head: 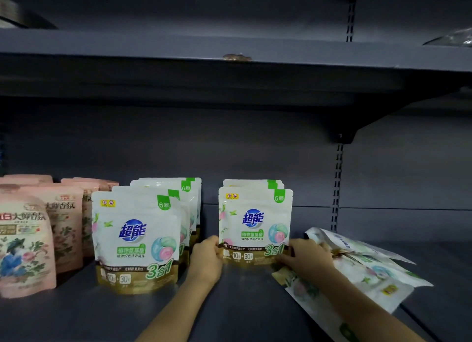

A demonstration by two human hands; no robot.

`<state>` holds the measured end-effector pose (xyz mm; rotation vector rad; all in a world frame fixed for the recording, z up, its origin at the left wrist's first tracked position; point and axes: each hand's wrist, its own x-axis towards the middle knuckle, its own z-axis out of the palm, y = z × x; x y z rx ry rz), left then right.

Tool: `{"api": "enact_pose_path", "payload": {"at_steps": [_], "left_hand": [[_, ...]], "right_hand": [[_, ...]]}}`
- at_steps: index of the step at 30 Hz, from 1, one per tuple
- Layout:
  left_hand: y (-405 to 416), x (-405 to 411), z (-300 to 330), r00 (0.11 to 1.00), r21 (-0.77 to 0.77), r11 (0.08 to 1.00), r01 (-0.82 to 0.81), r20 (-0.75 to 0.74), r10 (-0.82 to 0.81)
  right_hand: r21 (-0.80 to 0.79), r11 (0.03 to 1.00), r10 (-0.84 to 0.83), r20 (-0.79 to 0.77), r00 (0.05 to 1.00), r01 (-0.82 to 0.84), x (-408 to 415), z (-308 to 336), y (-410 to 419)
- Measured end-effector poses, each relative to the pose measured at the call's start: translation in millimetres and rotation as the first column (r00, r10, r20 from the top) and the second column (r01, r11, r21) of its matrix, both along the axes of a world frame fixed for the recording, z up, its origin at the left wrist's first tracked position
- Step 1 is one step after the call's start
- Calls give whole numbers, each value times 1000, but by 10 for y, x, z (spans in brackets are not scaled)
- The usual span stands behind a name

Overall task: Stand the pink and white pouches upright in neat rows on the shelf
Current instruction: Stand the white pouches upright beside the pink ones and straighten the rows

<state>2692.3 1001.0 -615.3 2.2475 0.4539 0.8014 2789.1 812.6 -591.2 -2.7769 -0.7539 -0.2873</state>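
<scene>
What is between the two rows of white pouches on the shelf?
In the head view, only the left hand and bare shelf lie between the left row and the right row.

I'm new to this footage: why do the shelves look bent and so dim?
Head view: wide-angle lens bows the upper shelf edge; dim light leaves the back panel dark; white pouch between left hand and right hand reads sharp; pink pouches at the edge look softer.
</scene>
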Motion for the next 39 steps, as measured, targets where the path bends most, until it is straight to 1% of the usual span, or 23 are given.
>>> {"api": "enact_pose_path", "payload": {"at_steps": [4, 9, 13, 19, 22, 24, 25, 27, 29, 30, 32, 35, 37, 39], "left_hand": [[-14, 7, -7, 1000, 6, 1000, 10, 2, -10], [-24, 35, -10, 1000, 32, 999, 3, 5, -3], [-2, 56, -12, 1000, 22, 1000, 0, 8, -1], [39, 80, -50, 1000, 11, 1000, 5, 12, -5], [40, 75, -59, 1000, 6, 1000, -14, -16, 14], [22, 56, -50, 999, 29, 998, -51, -17, 52], [2, 38, -40, 997, 48, 996, -78, 8, 78], [-82, -37, 22, 984, 130, 980, -151, 112, 137], [-175, -113, 98, 957, 257, 936, -241, 224, 185], [-219, -140, 140, 950, 300, 917, -264, 243, 194], [-319, -162, 231, 970, 316, 923, -219, 176, 169], [-523, -103, 301, 997, 273, 962, -34, -64, 53], [-706, -59, 324, 981, 189, 977, 104, -179, -70], [-890, -5, 325, 944, 63, 973, 222, -265, -198]], "right_hand": [[-8, 1000, -12, -14, 1000, 12, -7, 13, -35], [-24, 999, -46, 10, 999, 47, 14, 4, -41], [-19, 997, -80, 15, 997, 80, 34, 2, 21], [-17, 996, -88, 4, 996, 88, 32, -26, 41], [7, 997, -76, 5, 997, 76, 12, -19, 39], [58, 996, -69, 5, 998, 69, -3, -9, 26], [100, 993, -62, 7, 998, 61, -6, 2, 17], [182, 982, -53, 7, 999, 50, -11, 47, -13], [215, 975, -55, 23, 998, 48, -24, 123, -70], [218, 975, -52, 35, 998, 44, -32, 166, -108], [215, 976, -38, 50, 998, 27, -56, 243, -199], [209, 978, -9, 79, 997, -8, -118, 296, -343], [241, 969, 20, 103, 995, -44, -164, 298, -443], [267, 961, 41, 125, 991, -74, -243, 301, -556]]}}
